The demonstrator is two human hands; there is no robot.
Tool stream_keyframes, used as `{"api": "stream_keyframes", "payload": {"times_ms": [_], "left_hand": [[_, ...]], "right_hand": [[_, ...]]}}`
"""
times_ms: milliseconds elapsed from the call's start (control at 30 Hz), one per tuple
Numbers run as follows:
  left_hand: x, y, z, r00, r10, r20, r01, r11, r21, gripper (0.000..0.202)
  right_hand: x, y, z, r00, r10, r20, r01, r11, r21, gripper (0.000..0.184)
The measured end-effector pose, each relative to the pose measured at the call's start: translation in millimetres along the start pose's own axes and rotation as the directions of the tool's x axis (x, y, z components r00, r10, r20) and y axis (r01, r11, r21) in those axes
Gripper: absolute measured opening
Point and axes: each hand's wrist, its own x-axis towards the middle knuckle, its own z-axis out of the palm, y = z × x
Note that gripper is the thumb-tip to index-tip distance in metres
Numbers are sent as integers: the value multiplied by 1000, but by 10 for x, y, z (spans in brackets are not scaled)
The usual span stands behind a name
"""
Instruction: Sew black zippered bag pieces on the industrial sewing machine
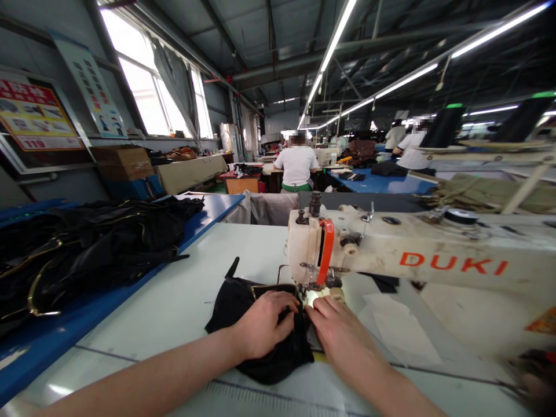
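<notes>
A black fabric piece [270,368] with a gold zipper along its upper edge lies on the pale sewing table, its right edge at the needle area of a sewing machine [310,246] marked DUKI. My left hand [267,321] rests on the fabric, thumb and fingers curled together over a fold near the presser foot. Close beside the foot, my right hand [336,327] has its fingers pressed together at the fabric's right edge; the fingertips are partly hidden. The machine's lamp lights the spot between both hands.
Several black pieces with gold zippers [87,249] are heaped on a blue table [208,208] at left. White paper-like sheets [402,327] lie right of my right hand. Thread cones [443,127] stand behind the machine. A person in a white shirt [296,165] sits ahead.
</notes>
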Motion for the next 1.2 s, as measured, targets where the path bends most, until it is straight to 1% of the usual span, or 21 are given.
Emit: {"api": "stream_keyframes", "payload": {"times_ms": [233, 400, 567, 767, 967, 1200], "left_hand": [[23, -9, -8, 1000, 2, 6, -2, 1000, 2, 19], [50, -67, 10, 1000, -15, -5, 15, 1000, -18, 20], [109, -139, 2, 1000, -19, 4, 19, 999, -41, 19], [151, -169, -13, 1000, -23, 19, 23, 999, -32, 18], [145, -197, 7, 1000, -8, 11, 9, 999, -34, 18], [175, -231, 24, 1000, -3, 5, 3, 998, -60, 17]], "right_hand": [[-5, 10, -6, 1000, 28, 2, -28, 999, 29, 32], [-25, 11, -10, 999, 44, -23, -43, 998, 36, 32], [-51, 4, -17, 997, 58, -55, -56, 998, 34, 25], [-54, 19, -6, 995, 56, -87, -51, 997, 54, 15], [-76, 24, -4, 989, 48, -139, -38, 997, 72, 15], [-100, 45, 32, 988, 55, -145, -40, 993, 108, 23]]}}
